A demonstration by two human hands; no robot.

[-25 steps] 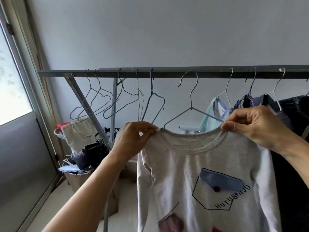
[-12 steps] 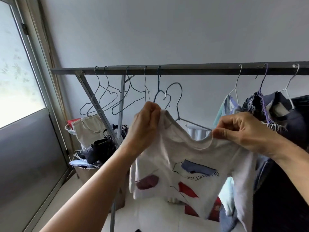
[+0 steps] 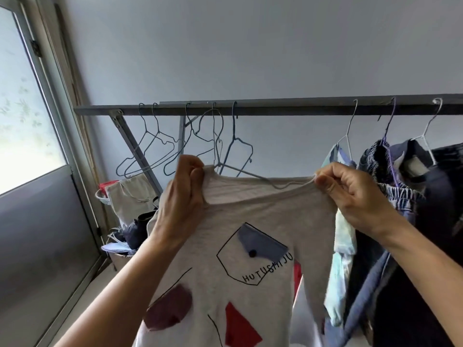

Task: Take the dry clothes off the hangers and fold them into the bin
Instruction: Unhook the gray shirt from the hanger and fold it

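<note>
A pale grey shirt (image 3: 253,221) with a printed pocket and red patches hangs spread in front of me. My left hand (image 3: 184,194) grips its left shoulder and my right hand (image 3: 350,194) pinches its right shoulder at the neckline. A wire hanger (image 3: 226,156) sits just behind the collar, its hook near the dark rail (image 3: 275,108); whether it hangs there I cannot tell. Several bare hangers (image 3: 155,149) hang on the rail to the left. Clothes on hangers (image 3: 411,186) fill the right end of the rail.
A window and grey panel (image 3: 37,221) run along the left. Behind my left arm a bin (image 3: 125,256) stands on the floor with dark clothes and a beige bag (image 3: 130,199) piled at it. A slanted rack brace (image 3: 135,149) drops from the rail.
The shirt, bunched and tilted half a second ago, is now stretched flat between my hands. The hanger has slid left toward the bare hangers.
</note>
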